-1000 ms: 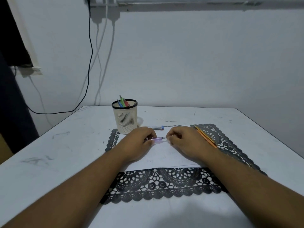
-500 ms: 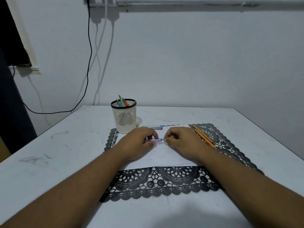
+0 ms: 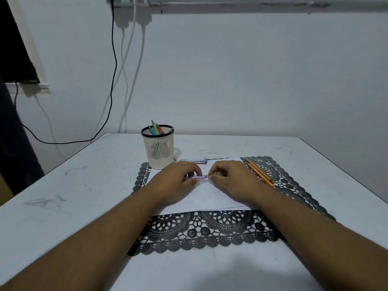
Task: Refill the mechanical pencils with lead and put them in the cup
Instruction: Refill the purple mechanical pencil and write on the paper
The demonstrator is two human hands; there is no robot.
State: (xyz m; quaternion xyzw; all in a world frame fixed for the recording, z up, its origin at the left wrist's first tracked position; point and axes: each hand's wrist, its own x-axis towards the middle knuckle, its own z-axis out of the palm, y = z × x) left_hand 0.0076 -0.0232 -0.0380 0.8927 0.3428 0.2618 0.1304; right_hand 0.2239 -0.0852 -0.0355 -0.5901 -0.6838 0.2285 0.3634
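A purple mechanical pencil (image 3: 200, 177) lies level over the white paper (image 3: 210, 198), gripped by my left hand (image 3: 176, 181) around its barrel. My right hand (image 3: 230, 178) pinches at the pencil's right end; what is between those fingertips is too small to tell. A cream mesh cup (image 3: 159, 151) with a black rim stands behind my left hand and holds several coloured pencils (image 3: 155, 129). A blue lead tube (image 3: 194, 160) lies just beyond my hands.
A black lace placemat (image 3: 210, 229) lies under the paper. Two orange pencils (image 3: 260, 173) rest on the mat to the right of my right hand. The white table (image 3: 63, 196) meets the wall, where cables (image 3: 114, 80) hang at the left.
My hands have drawn closer together at the pencil's right end. The pencil stays level between them.
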